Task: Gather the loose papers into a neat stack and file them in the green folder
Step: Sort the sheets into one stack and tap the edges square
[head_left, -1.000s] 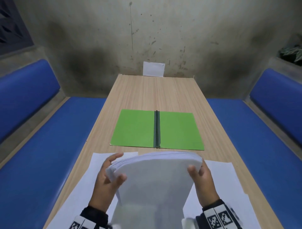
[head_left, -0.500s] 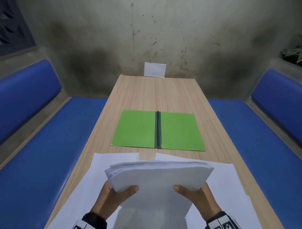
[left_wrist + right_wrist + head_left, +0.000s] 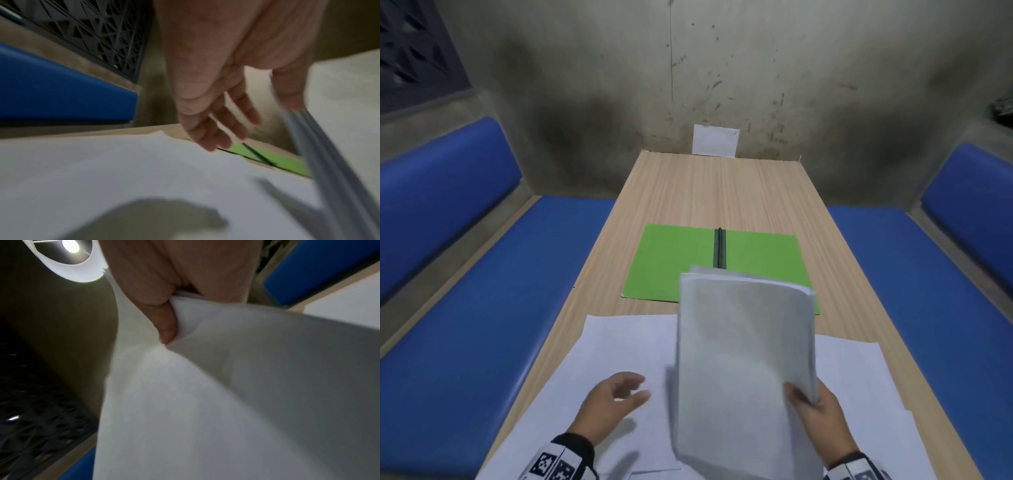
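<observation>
The right hand (image 3: 814, 416) grips the stack of papers (image 3: 744, 359) by its right edge, thumb pressed on the near face and fingers behind, so the stack stands steeply tilted above that hand and rises away from it toward the far end of the table (image 3: 715, 192). In the right wrist view the thumb (image 3: 164, 321) pinches into the sheets and dents them, and the stack bows away below it. The left hand (image 3: 613, 404) is off the stack, just to its left, held above the table with fingers loosely spread and holding nothing; in the left wrist view its fingers (image 3: 222, 128) hang relaxed, with the stack's edge just beside the thumb, though blur hides whether they touch. Under both hands lie loose white sheets (image 3: 626, 346) flat on the near part of the table, reaching out past each wrist. The green folder (image 3: 674, 260) lies open and flat beyond the hands, past the loose sheets, its dark spine (image 3: 719, 246) running away from the person; the top of the held stack covers part of its near right half.
</observation>
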The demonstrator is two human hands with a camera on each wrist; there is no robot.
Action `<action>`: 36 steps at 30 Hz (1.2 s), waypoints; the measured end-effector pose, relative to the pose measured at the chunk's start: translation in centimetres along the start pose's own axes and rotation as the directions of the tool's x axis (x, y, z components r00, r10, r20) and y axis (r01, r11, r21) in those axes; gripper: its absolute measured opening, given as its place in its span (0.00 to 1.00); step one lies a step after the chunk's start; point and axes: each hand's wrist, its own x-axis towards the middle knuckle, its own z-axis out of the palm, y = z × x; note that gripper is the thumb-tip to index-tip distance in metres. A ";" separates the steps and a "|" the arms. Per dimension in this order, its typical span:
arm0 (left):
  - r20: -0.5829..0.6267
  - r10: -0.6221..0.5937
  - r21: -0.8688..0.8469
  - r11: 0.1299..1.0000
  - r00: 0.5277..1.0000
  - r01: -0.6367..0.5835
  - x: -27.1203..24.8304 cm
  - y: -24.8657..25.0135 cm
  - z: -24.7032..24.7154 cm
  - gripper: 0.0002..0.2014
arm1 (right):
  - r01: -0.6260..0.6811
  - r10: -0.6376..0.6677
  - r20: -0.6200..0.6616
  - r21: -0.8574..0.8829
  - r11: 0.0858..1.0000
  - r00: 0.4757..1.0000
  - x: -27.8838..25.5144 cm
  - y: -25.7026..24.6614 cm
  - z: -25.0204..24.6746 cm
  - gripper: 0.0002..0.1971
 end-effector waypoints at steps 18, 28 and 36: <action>-0.253 -0.346 0.327 0.849 0.903 0.416 2.6 -3.4 -5.8 0.31 | -0.437 0.450 -0.039 -0.332 0.836 0.892 1.5 6.4 -3.8 0.25; -0.236 -0.356 0.518 0.741 0.904 0.428 1.0 -4.9 -10.6 0.24 | -0.482 0.481 -0.075 -0.263 0.836 0.874 1.5 7.1 -3.7 0.22; -0.134 -0.270 0.519 0.800 0.953 0.300 0.8 -3.6 -11.1 0.26 | -0.479 0.473 -0.086 -0.251 0.841 0.877 1.3 7.3 -3.6 0.22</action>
